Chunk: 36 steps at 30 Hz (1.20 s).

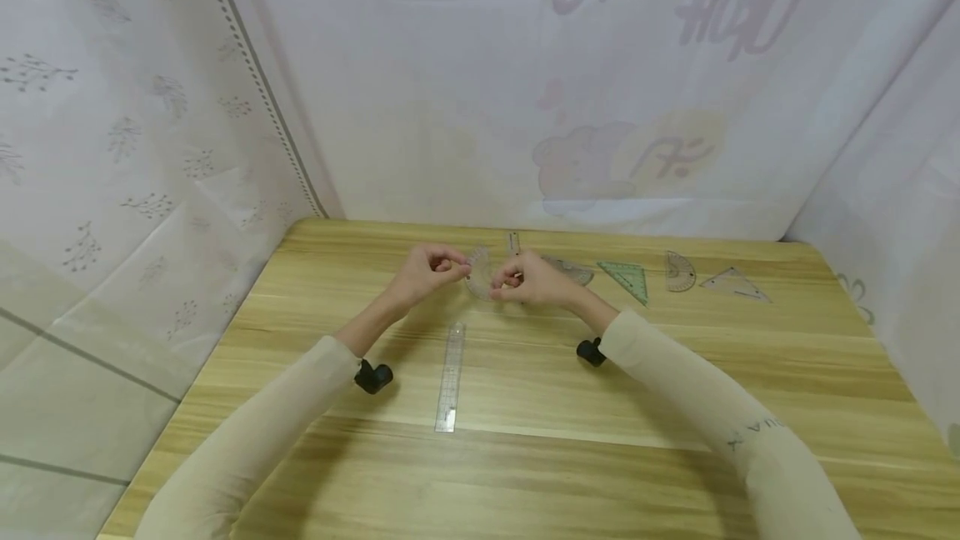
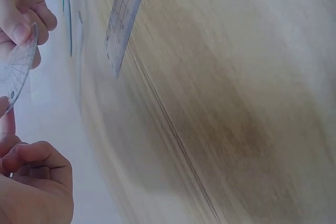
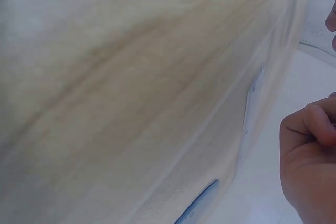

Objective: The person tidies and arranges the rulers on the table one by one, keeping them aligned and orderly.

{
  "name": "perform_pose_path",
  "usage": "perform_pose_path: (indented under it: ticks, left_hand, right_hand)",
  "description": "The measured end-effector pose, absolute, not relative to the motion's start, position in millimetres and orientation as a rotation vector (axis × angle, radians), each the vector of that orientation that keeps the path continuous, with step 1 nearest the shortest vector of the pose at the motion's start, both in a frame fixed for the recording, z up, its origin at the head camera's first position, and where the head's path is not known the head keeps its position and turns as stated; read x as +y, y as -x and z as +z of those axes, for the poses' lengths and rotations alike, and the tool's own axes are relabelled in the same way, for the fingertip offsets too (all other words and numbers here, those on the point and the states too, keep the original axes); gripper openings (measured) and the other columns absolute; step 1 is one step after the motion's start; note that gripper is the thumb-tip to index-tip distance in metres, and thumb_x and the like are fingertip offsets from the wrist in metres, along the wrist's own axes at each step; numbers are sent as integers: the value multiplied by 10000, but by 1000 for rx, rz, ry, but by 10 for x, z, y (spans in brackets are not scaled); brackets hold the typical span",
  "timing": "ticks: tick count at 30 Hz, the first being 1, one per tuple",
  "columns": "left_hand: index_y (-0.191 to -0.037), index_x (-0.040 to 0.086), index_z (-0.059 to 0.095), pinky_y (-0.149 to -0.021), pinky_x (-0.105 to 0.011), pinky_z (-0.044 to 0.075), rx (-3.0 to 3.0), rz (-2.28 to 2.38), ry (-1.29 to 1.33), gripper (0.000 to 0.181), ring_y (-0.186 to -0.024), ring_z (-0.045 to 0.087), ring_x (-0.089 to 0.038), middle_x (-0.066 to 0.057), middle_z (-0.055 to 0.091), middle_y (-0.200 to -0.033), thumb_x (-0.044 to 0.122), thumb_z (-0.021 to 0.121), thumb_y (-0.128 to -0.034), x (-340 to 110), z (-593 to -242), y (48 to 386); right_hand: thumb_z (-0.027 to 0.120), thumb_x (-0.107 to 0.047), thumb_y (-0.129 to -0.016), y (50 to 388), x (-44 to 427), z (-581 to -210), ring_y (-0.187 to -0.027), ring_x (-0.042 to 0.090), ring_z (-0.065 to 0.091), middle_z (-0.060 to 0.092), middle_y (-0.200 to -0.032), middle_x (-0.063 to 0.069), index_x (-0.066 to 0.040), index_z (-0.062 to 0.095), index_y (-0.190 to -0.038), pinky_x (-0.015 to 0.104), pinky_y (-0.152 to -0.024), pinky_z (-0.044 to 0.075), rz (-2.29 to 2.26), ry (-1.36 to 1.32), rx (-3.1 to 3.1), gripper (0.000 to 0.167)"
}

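A clear half-round protractor is held up between both hands above the far part of the table. My left hand pinches one end with thumb and forefinger. The other end is pinched by my right hand. In the left wrist view the protractor shows its printed degree lines between the fingers. A clear straight ruler lies on the table nearer to me, below the hands. The right wrist view shows the right hand at its edge, with its fingertips cut off.
Behind the right hand lie a small ruler, partly hidden, and another protractor. Farther right are a green set square, a half-round protractor and a clear set square. Printed cloth hangs behind the wooden table.
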<state>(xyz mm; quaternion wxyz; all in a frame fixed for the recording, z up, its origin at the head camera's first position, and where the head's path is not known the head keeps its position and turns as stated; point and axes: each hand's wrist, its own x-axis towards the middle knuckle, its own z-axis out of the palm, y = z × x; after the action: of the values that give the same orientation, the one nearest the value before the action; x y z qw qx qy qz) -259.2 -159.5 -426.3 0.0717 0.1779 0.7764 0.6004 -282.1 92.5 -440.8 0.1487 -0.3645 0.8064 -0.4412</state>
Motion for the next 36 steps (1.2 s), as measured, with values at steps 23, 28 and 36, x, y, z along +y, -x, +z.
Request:
perform_pose_path:
  ticks: [23, 28, 36]
  left_hand:
    - [-1017, -22, 751, -564, -251, 273, 2385, 1669, -585, 147, -603, 294, -117, 15, 354, -656, 113, 725, -965, -1404, -4245, 2529]
    - [-1012, -15, 747, -560, -249, 271, 2382, 1651, -605, 128, -602, 296, -121, 8, 365, -662, 102, 716, -970, -1377, -4240, 2503]
    - [-1007, 0, 749, -557, -253, 261, 2407, 1616, -612, 115, -601, 283, -117, 16, 341, -656, 104, 713, -972, -1351, -4235, 2492]
  right_hand:
    - [741, -174, -960, 2599, 1156, -4448, -582, 133, 323, 394, -654, -17, -99, 774, -894, 279, -572, 324, -1348, 967, 2307, 105]
    - [739, -171, -963, 2568, 1189, -4473, -607, 143, 341, 418, -675, -12, -102, 782, -910, 282, -585, 323, -1348, 942, 2313, 97]
    - [745, -179, -958, 2533, 1200, -4490, -639, 150, 369, 465, -697, -19, -122, 796, -931, 286, -598, 320, -1349, 933, 2329, 81]
